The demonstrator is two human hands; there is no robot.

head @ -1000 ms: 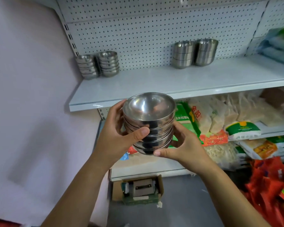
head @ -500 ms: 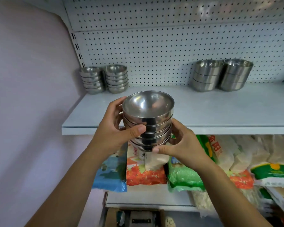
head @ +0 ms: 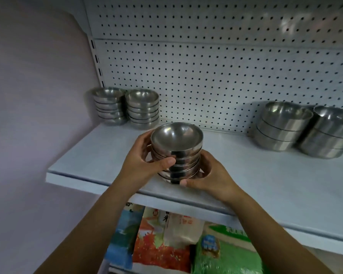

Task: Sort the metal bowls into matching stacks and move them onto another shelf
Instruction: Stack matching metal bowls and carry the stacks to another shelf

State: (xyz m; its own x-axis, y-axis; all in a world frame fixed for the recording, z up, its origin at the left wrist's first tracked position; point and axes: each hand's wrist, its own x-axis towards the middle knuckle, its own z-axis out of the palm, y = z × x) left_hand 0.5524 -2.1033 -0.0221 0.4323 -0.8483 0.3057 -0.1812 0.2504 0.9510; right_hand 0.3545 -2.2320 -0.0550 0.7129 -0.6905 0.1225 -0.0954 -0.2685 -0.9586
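Note:
I hold a stack of several small metal bowls between both hands, over the front part of the white shelf. My left hand grips its left side with the thumb across the front. My right hand cups its right side and base. Two stacks of the same small bowls stand at the shelf's back left. Two stacks of larger, deeper bowls stand at the back right. Whether the held stack touches the shelf I cannot tell.
A white pegboard backs the shelf and a pale wall closes its left end. Bags of packaged food fill the shelf below.
Both hands have carried the bowl stack up and forward, from in front of the shelf edge to over the shelf surface. The view has tilted up toward the shelf.

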